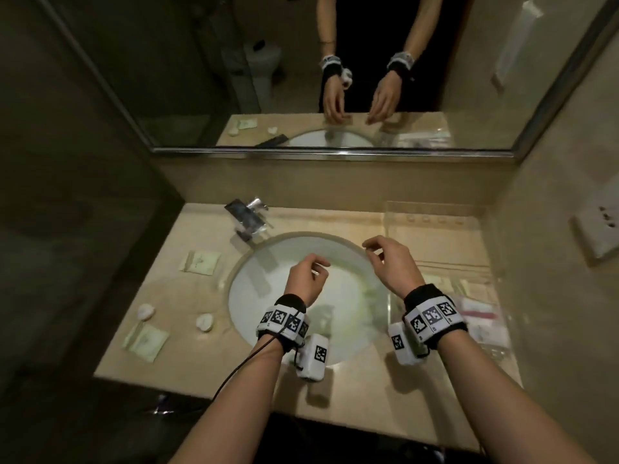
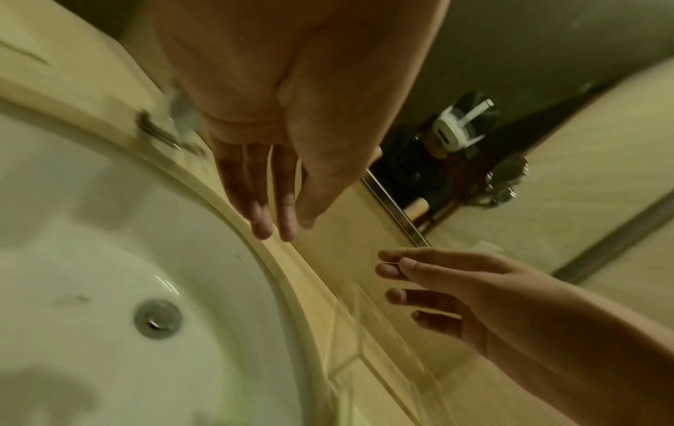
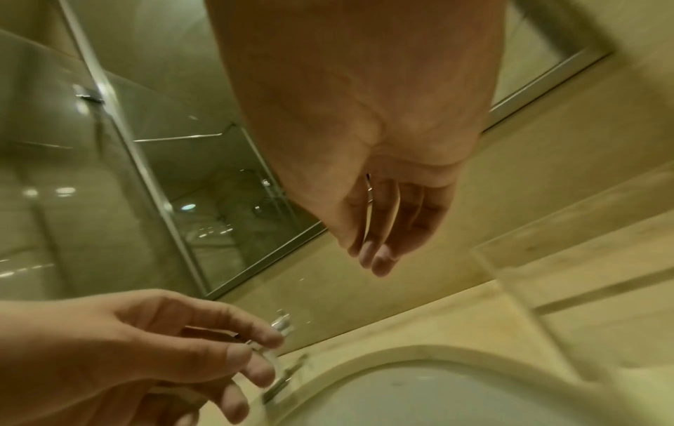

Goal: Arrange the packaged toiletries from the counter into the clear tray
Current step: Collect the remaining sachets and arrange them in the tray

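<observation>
Both hands hover over the sink and hold nothing, fingers loosely curled. My left hand (image 1: 320, 267) (image 2: 280, 230) is above the basin's middle. My right hand (image 1: 370, 249) (image 3: 368, 259) is over the basin's right rim, close to the clear tray (image 1: 435, 209) (image 3: 510, 273) on the counter's right side. Several pale and clear-wrapped packets (image 1: 475, 316) lie at the tray's near end. On the left of the counter lie two pale green sachets (image 1: 201, 262) (image 1: 146, 337) and two small white wrapped pieces (image 1: 146, 310) (image 1: 205, 322).
A white sink (image 1: 268, 296) fills the middle of the beige counter. A chrome faucet (image 1: 249, 217) stands at its back left. A mirror (image 1: 301, 78) runs along the back wall. A wall socket (image 1: 599, 226) sits on the right wall.
</observation>
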The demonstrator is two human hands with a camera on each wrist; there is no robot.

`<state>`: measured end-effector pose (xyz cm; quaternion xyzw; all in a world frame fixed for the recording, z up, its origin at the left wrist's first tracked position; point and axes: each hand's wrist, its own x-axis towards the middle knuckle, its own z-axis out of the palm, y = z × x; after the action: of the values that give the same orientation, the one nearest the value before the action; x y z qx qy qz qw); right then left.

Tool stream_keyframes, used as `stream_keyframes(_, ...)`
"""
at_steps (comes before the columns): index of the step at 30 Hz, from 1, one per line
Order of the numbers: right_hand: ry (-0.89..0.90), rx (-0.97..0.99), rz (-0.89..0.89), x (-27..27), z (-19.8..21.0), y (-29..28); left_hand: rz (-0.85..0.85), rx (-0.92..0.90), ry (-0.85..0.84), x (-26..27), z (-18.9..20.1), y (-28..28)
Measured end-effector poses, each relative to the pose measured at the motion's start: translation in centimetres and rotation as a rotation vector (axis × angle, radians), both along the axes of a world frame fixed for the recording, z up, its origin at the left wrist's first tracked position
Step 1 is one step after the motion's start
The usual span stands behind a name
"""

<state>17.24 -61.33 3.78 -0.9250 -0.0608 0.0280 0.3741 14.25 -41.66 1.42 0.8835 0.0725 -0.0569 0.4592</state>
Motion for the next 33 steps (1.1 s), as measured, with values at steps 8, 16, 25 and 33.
stream_keyframes(8, 0.060, 0.010, 0.388, -0.1, -0.6, 17.4, 0.407, 0.033, 0.055, -6.7, 0.1, 16.0)
stream_keyframes(16, 0.142, -0.032, 0.612, -1.8, -2.7, 30.7, 0.679, -0.001, 0.198, -13.1, -2.1, 27.4)
stream_keyframes(25, 0.341, -0.053, 0.362, 1.8, -7.3, 39.3, 0.830, 0.154, 0.332, -14.1, -6.5, 35.1)
stream_keyframes(33, 0.155, -0.510, 0.505, 4.6, -10.4, 42.1, 0.807, 0.195, 0.375, -12.8, -8.4, 37.6)
